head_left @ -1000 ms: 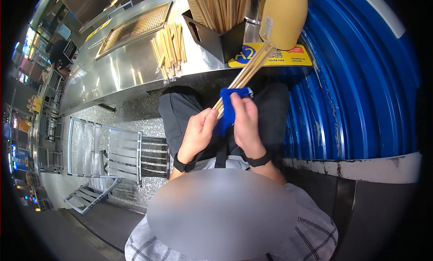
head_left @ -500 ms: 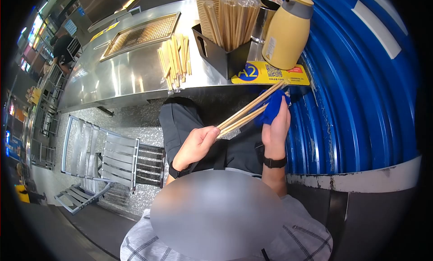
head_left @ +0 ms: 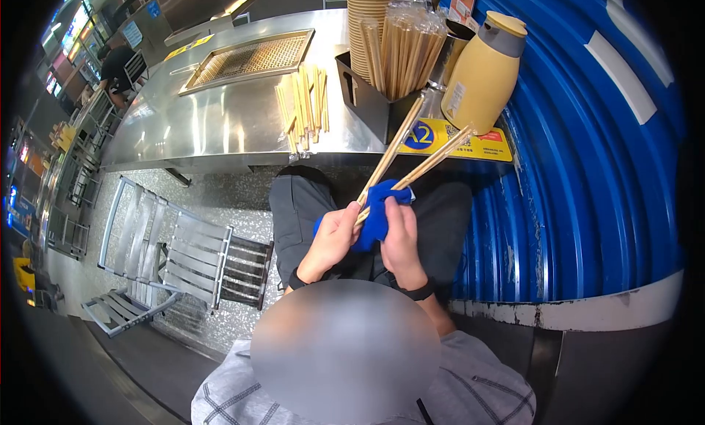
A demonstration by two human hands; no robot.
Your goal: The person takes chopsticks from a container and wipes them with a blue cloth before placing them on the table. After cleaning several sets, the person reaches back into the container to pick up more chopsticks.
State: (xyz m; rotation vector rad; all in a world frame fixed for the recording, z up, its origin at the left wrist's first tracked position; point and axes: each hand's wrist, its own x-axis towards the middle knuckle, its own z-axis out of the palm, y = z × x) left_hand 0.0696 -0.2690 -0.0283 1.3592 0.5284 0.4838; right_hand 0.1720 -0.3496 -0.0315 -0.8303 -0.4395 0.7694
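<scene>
My left hand [head_left: 335,238] is closed around the lower ends of several wrapped chopsticks [head_left: 435,159], which fan out toward the table edge. A blue cloth [head_left: 376,218] is wrapped about the chopsticks near that grip. My right hand [head_left: 401,238] pinches the cloth from the other side, thumb and fingers pressed together close to my left hand. Both hands are above my lap, in front of the table. Beyond them a pile of wrapped chopsticks [head_left: 303,108] lies on the metal table [head_left: 220,128]. More wrapped chopsticks [head_left: 411,51] stand upright in a black holder [head_left: 367,106].
Stacked paper cups [head_left: 363,21] rise from the holder. A yellow jug [head_left: 483,76] stands by a yellow A2 sign [head_left: 481,147]. A grill grate [head_left: 250,62] is set in the table. Blue corrugated wall [head_left: 565,183] borders the right; a metal chair [head_left: 191,249] stands left.
My right hand and the blue cloth have moved down and left along the chopsticks, toward my left hand. The chopsticks now spread apart into two bunches. The view has shifted slightly.
</scene>
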